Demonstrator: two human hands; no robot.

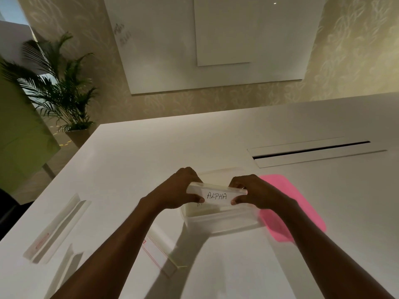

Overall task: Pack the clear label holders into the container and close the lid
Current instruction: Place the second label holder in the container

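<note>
Holding label holder (216,194) over container (220,221).

Table (194,143): smooth white top with a soft satin sheen, showing faint reflections and shadows. Container (218,221): translucent, cloudy plastic with smooth walls. Lid (302,203): opaque pink, looks like plastic, matt surface. Label holder (217,194) held over the container: clear, glossy plastic, with a white paper insert bearing handwritten ink lettering. Label holders on the table, one at far left (58,227) and one nearer the middle (159,255): clear plastic, smooth, with shiny edges and red printed markings. Whiteboard (172,50) on the wall: white, smooth, glossy. Wall (356,50): matt covering with a pale leaf pattern.
</note>
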